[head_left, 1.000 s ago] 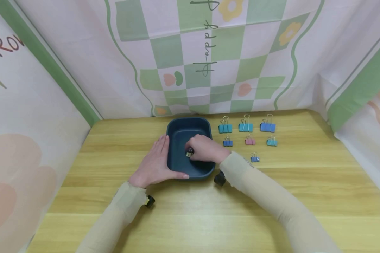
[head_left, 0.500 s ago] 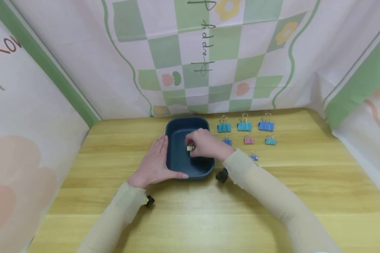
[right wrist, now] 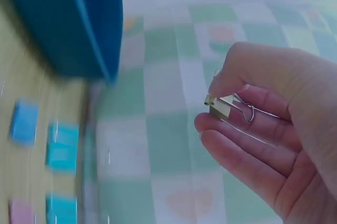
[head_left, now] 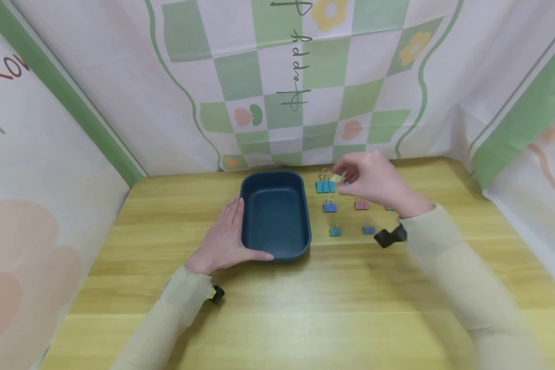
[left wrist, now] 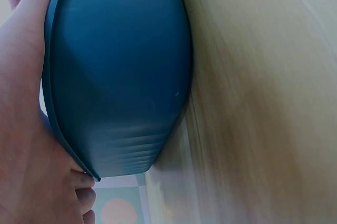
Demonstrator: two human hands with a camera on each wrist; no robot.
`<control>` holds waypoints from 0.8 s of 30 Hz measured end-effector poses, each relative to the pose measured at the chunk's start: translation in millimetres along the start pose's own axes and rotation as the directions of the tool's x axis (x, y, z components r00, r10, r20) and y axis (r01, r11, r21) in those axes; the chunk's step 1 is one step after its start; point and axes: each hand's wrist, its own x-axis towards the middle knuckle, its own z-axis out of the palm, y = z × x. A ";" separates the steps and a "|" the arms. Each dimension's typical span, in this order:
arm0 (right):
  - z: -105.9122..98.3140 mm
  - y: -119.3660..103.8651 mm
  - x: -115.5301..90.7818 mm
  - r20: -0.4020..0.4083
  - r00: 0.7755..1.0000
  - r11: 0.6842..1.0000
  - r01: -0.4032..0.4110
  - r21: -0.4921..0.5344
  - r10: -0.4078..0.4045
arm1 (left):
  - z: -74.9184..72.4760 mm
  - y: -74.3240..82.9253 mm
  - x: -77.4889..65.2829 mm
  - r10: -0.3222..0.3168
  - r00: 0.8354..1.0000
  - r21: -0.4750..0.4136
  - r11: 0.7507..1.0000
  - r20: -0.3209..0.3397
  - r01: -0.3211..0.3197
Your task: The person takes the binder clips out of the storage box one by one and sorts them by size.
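Observation:
A dark blue rectangular tray (head_left: 275, 218) sits on the wooden table. My left hand (head_left: 222, 236) rests against it, straight fingers along its left side and the thumb on the front rim. To the right of the tray, my right hand (head_left: 374, 177) pinches a small yellow binder clip (right wrist: 221, 107) between thumb and fingers, wire handles toward the palm. It is held over the back row of binder clips, near a large teal binder clip (head_left: 325, 186). The right hand hides most of the rest of that row.
Several more binder clips stand in rows right of the tray: a blue clip (head_left: 330, 207), a pink clip (head_left: 362, 205), a small teal clip (head_left: 335, 232) and a small blue clip (head_left: 368, 230). A patterned curtain (head_left: 287, 103) hangs behind the table.
My right hand has lifted the yellow binder clip out of the tray and carried it right and back, over the rows of clips. The left hand keeps its place on the tray.

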 end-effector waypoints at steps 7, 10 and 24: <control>-28.8 38.8 -44.0 0.017 0.988 0.986 -0.151 -0.065 0.153 | 2.1 -0.4 0.4 -0.001 1.000 0.002 1.000 -0.004 0.001; -30.8 58.0 -66.3 0.078 0.972 0.974 -0.218 -0.067 0.223 | 2.6 -0.4 -0.1 0.001 1.000 -0.001 1.000 -0.004 -0.001; 8.8 114.8 -122.8 0.206 0.952 0.971 -0.205 -0.120 0.227 | -0.6 -1.1 -0.6 0.006 1.000 -0.013 1.000 -0.013 -0.006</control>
